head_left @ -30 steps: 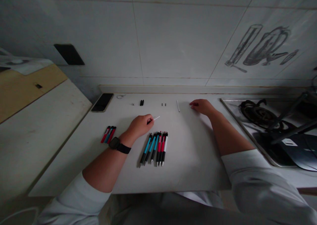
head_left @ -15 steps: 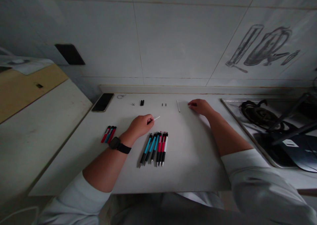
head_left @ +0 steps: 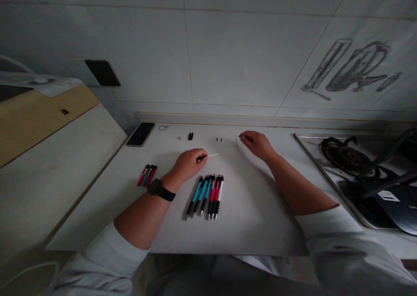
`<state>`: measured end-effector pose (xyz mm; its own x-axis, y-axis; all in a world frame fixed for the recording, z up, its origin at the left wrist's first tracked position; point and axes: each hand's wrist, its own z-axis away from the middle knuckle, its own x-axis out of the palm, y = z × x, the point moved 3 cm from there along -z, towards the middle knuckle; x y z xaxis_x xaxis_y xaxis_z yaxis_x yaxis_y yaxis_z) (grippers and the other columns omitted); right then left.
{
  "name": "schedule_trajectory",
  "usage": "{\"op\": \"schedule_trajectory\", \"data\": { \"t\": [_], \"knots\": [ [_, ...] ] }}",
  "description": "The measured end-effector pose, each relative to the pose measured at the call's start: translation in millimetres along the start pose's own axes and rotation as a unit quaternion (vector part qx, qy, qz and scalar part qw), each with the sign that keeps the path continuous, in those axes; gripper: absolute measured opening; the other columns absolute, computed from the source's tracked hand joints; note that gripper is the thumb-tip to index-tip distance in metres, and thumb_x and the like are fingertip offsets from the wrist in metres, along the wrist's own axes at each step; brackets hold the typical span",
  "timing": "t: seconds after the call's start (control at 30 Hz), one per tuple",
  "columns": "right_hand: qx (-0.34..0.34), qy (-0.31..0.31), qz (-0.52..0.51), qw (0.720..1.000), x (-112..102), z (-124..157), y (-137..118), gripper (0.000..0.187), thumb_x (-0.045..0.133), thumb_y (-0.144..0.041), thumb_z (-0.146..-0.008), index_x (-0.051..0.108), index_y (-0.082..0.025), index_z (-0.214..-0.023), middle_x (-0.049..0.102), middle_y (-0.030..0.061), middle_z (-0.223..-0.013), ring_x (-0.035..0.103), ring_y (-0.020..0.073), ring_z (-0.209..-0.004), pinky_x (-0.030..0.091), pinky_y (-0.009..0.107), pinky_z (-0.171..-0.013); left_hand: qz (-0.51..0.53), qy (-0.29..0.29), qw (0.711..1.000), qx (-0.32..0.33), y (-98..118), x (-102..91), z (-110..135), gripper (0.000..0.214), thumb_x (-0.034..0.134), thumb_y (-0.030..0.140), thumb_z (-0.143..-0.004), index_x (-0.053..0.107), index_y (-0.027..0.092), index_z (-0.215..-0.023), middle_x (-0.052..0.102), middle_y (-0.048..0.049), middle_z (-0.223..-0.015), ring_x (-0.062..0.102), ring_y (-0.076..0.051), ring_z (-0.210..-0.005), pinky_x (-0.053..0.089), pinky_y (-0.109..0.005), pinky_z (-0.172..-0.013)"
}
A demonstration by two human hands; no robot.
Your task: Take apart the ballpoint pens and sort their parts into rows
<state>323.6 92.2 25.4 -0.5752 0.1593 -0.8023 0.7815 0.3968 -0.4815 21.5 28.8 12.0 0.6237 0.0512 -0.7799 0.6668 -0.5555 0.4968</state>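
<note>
My left hand (head_left: 189,163) rests on the white table (head_left: 254,209), fingers closed on a thin white refill (head_left: 212,156) that sticks out to the right. Just below it lies a row of several blue, red and white pens (head_left: 206,196). My right hand (head_left: 257,143) reaches toward the back of the table, its fingertips pinched together beside a white pen tube (head_left: 237,140); what they hold I cannot make out. A black watch (head_left: 157,189) is on my left wrist.
Three short red and blue pen barrels (head_left: 147,175) lie at the left. Small black parts (head_left: 190,136), two tiny pieces (head_left: 219,139) and a spring (head_left: 179,137) sit near the back edge. A phone (head_left: 140,134) lies at the back left, a gas stove (head_left: 355,161) at the right.
My right hand has slid left along the back of the table, up to the white tube. The left hand keeps the refill in place. The view has shifted slightly.
</note>
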Motion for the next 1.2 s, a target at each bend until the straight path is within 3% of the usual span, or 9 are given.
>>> {"op": "schedule_trajectory", "data": {
  "t": [0.1, 0.2, 0.3, 0.47, 0.67, 0.83, 0.97, 1.2],
  "knots": [
    [-0.051, -0.092, -0.109, 0.989, 34, 12, -54, 0.032, 0.056, -0.043, -0.097, 0.073, -0.02, -0.111, 0.075, 0.005, -0.091, 0.063, 0.0159, -0.073, 0.045, 0.027, -0.07, -0.002, 0.015, 1.0, 0.014, 2, -1.8, -1, 0.011, 0.061, 0.022, -0.095, 0.071, 0.022, -0.1, 0.075, -0.0027, -0.099, 0.069, -0.019, -0.094, 0.051, -0.03, -0.085],
    [-0.06, -0.13, -0.128, 0.981, 59, 22, -81, 0.027, 0.055, -0.04, -0.096, 0.074, -0.019, -0.097, 0.073, 0.0031, -0.082, 0.06, 0.0145, -0.07, 0.04, 0.026, -0.066, -0.005, 0.011, 1.0, 0.018, 3, -2.2, -1, 0.011, 0.063, 0.024, -0.096, 0.071, 0.022, -0.102, 0.075, -0.0035, -0.102, 0.069, -0.019, -0.096, 0.051, -0.031, -0.087],
    [-0.023, -0.133, -0.155, 0.979, 67, 24, -79, 0.025, 0.056, -0.038, -0.095, 0.072, -0.019, -0.09, 0.07, 0.0013, -0.075, 0.058, 0.014, -0.067, 0.038, 0.026, -0.064, -0.008, 0.003, 1.0, 0.015, 2, -1.7, -1, 0.011, 0.065, 0.026, -0.096, 0.072, 0.022, -0.103, 0.076, -0.0035, -0.103, 0.069, -0.02, -0.098, 0.052, -0.032, -0.088],
    [0.038, -0.102, -0.195, 0.975, 62, 20, -57, 0.025, 0.057, -0.041, -0.092, 0.07, -0.02, -0.087, 0.068, 0.0004, -0.073, 0.057, 0.0142, -0.066, 0.039, 0.027, -0.065, -0.009, 0.026, 1.0, -0.005, -4, -2.6, -1, 0.011, 0.068, 0.028, -0.095, 0.074, 0.023, -0.103, 0.077, -0.0027, -0.104, 0.07, -0.02, -0.098, 0.052, -0.033, -0.089],
    [0.054, -0.092, -0.23, 0.967, 58, 18, -54, 0.03, 0.058, -0.047, -0.091, 0.067, -0.02, -0.084, 0.067, 0.001, -0.072, 0.055, 0.0144, -0.065, 0.04, 0.028, -0.065, -0.013, 0.041, 0.999, -0.013, -6, -3.2, -1, 0.01, 0.067, 0.029, -0.095, 0.073, 0.023, -0.1, 0.077, -0.0032, -0.101, 0.07, -0.02, -0.095, 0.052, -0.032, -0.087],
    [0.085, -0.058, -0.336, 0.936, 59, 17, -55, 0.038, 0.065, -0.059, -0.084, 0.064, -0.021, -0.084, 0.065, 0.0013, -0.072, 0.057, 0.0149, -0.066, 0.046, 0.028, -0.066, -0.011, 0.042, 0.999, -0.017, -3, -5.6, -1, 0.01, 0.064, 0.025, -0.095, 0.073, 0.022, -0.1, 0.076, -0.0032, -0.101, 0.07, -0.02, -0.095, 0.053, -0.031, -0.087],
    [0.138, 0.022, -0.407, 0.903, 46, 6, -46, 0.046, 0.067, -0.067, -0.079, 0.06, -0.023, -0.088, 0.065, 0.0014, -0.076, 0.06, 0.0148, -0.07, 0.05, 0.028, -0.067, -0.011, 0.041, 0.999, -0.019, -2, -6.3, -1, 0.012, 0.062, 0.026, -0.096, 0.073, 0.023, -0.101, 0.077, -0.0035, -0.101, 0.07, -0.02, -0.095, 0.053, -0.031, -0.087],
    [0.138, 0.162, -0.363, 0.907, -21, -40, -13, 0.034, 0.054, -0.057, -0.091, 0.059, -0.024, -0.096, 0.066, 0.0038, -0.087, 0.063, 0.0142, -0.077, 0.049, 0.025, -0.068, -0.016, 0.013, 0.999, -0.032, -6, -1.5, -1, 0.013, 0.062, 0.025, -0.094, 0.074, 0.022, -0.1, 0.077, -0.0042, -0.1, 0.071, -0.019, -0.093, 0.054, -0.03, -0.085]
  ]
}}
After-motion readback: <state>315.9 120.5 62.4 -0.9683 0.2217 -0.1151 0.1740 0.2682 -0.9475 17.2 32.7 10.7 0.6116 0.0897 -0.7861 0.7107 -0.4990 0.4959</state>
